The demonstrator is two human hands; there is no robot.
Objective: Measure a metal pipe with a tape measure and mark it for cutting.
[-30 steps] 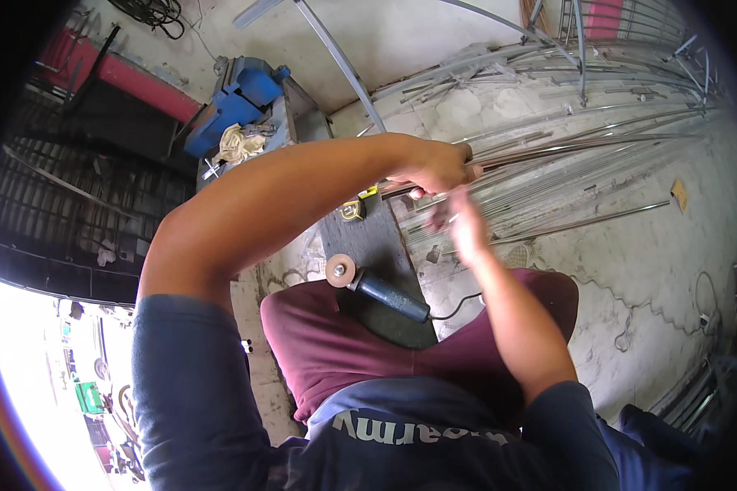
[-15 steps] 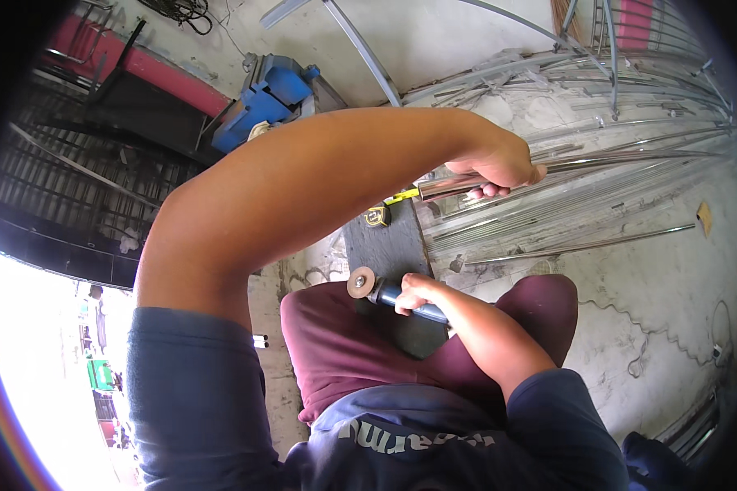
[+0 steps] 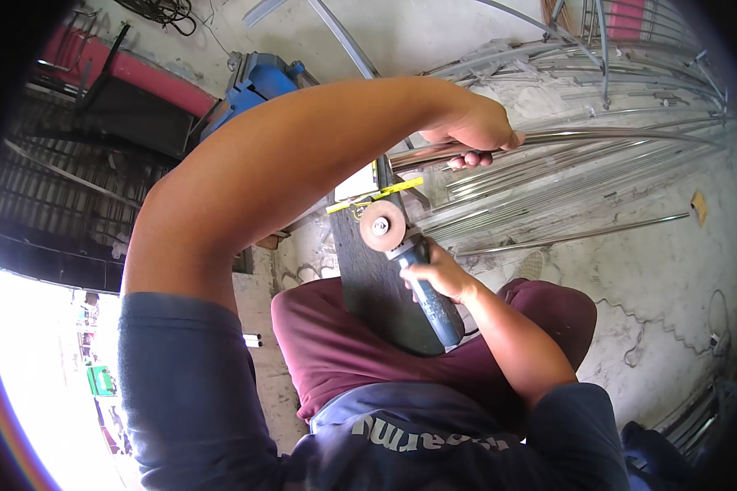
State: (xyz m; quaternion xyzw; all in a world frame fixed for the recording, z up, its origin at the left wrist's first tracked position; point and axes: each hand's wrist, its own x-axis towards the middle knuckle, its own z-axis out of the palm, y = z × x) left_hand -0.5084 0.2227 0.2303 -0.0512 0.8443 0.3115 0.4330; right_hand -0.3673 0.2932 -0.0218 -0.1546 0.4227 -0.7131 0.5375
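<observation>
I am seeing the left hand [image 3: 473, 131] gripping a shiny metal tube [image 3: 598, 136] in the upper middle of the frame, fingers curling under it. The right hand [image 3: 440, 274] is closing around the dark body of an angle grinder [image 3: 418, 278] at centre (its round disc [image 3: 382, 225] is facing up), lying over a dark board [image 3: 377, 286] across the lap. More tubes [image 3: 549, 188] are lying on the concrete floor [image 3: 630, 270] at right.

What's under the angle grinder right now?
The angle grinder, gripped by the right hand, lies over a dark board that rests on the person's lap. A yellow tape measure lies just beyond its disc. The board's surface beneath the grinder body is hidden.
</observation>
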